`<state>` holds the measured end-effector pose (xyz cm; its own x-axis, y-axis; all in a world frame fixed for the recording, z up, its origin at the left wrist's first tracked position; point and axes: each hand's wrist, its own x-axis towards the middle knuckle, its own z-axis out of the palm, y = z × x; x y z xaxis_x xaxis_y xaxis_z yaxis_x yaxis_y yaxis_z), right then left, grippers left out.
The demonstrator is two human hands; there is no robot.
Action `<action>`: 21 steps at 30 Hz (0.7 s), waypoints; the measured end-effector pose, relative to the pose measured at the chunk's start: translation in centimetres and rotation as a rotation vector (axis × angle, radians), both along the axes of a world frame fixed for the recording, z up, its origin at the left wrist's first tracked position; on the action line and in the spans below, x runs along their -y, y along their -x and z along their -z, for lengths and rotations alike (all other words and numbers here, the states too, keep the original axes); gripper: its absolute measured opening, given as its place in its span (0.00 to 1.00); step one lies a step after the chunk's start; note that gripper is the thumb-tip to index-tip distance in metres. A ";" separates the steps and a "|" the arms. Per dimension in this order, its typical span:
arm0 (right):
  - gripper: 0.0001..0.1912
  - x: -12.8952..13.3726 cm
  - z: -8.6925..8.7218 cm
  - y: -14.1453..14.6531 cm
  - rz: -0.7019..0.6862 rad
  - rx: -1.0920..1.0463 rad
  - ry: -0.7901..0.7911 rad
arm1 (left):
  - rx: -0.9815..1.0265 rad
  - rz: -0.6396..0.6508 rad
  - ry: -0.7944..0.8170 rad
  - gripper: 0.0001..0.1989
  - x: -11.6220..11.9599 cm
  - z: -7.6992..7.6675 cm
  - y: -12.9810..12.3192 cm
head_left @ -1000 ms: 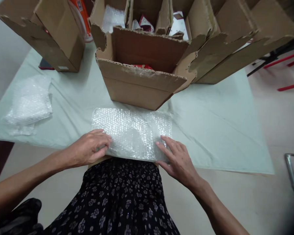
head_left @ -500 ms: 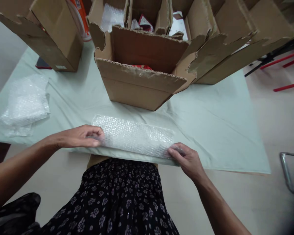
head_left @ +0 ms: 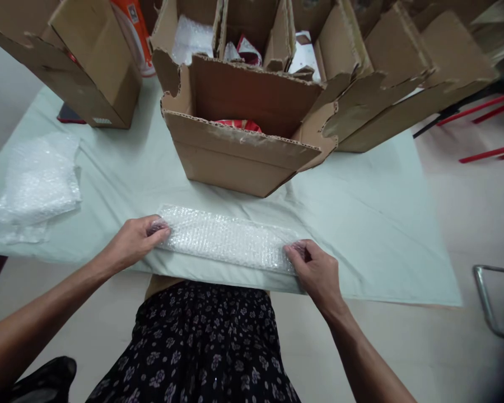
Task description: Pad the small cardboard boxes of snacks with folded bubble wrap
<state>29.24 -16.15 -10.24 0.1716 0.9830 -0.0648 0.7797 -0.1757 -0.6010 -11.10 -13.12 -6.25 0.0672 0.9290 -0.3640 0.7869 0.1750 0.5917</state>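
A long, narrow strip of bubble wrap [head_left: 224, 238], folded over in layers, lies along the near edge of the table. My left hand [head_left: 145, 238] pinches its left end between thumb and fingers. At the other end, my right hand [head_left: 315, 268] grips the strip's right corner. Just beyond it stands an open cardboard box [head_left: 247, 157] with a red packet [head_left: 240, 124] partly showing inside. The rest of that box's contents is hidden by its front wall.
More bubble wrap [head_left: 42, 184] lies in a pile on the left. Several open cardboard boxes [head_left: 382, 112] stand in a row behind, and another box [head_left: 96, 73] is at the far left beside an orange and white package [head_left: 136, 33]. A pale green cloth [head_left: 373, 224] covers the table.
The bubble wrap's near edge has been folded over, so the strip lies flatter. My left hand has shifted slightly left and closed on the end; my right hand moved little.
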 end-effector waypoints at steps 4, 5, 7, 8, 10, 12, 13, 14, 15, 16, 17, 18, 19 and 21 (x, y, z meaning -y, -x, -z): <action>0.23 -0.7 0.9 -0.1 -0.017 0.140 -0.092 | -0.263 0.066 -0.120 0.15 0.0 0.6 -0.5; 0.24 -0.9 1.0 -0.3 -0.029 0.175 -0.122 | -0.325 0.058 -0.161 0.15 0.1 0.8 -0.6; 0.27 -1.2 1.2 -0.6 -0.059 0.234 -0.154 | -0.419 0.022 -0.198 0.22 0.2 1.0 -0.8; 0.28 -1.4 1.3 -0.8 -0.077 0.253 -0.147 | -0.448 0.002 -0.187 0.26 0.2 1.1 -0.9; 0.27 -1.9 1.3 -1.3 -0.113 0.259 -0.111 | -0.471 -0.023 -0.136 0.31 0.1 1.0 -1.0; 0.22 -2.5 1.2 -1.5 -0.150 0.229 -0.094 | -0.460 -0.023 -0.088 0.32 -0.3 0.8 -1.1; 0.19 -2.7 1.1 -1.6 -0.166 0.204 -0.096 | -0.446 -0.021 -0.069 0.32 -0.4 0.7 -1.1; 0.18 -2.9 1.0 -1.5 -0.175 0.172 -0.105 | -0.426 -0.018 -0.053 0.31 -0.6 0.6 -1.1; 0.17 -2.9 0.8 -1.4 -0.184 0.133 -0.107 | -0.401 -0.017 -0.038 0.30 -0.8 0.4 -1.0; 0.17 -2.9 0.5 -1.2 -0.192 0.087 -0.094 | -0.371 -0.018 -0.025 0.28 -0.9 0.3 -0.9; 0.16 -2.7 0.2 -1.1 -0.197 0.035 -0.066 | -0.340 -0.021 -0.013 0.25 -1.0 0.3 -0.8; 0.15 -2.5 -0.1 -0.9 -0.200 -0.022 -0.030 | -0.311 -0.023 -0.006 0.21 -1.0 0.2 -0.7; 0.15 -2.1 -0.4 -0.8 -0.199 -0.082 0.007 | -0.282 -0.020 -0.007 0.16 -1.1 0.2 -0.6; 0.13 -1.2 -1.0 -0.6 -0.177 -0.211 0.055 | -0.226 -0.006 -0.044 0.09 -1.2 0.2 -0.3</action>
<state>29.86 -14.92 -9.28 -0.0259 0.9905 -0.1350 0.6595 -0.0845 -0.7469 -10.82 -11.94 -6.42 -0.0173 0.9444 -0.3283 0.8995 0.1581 0.4074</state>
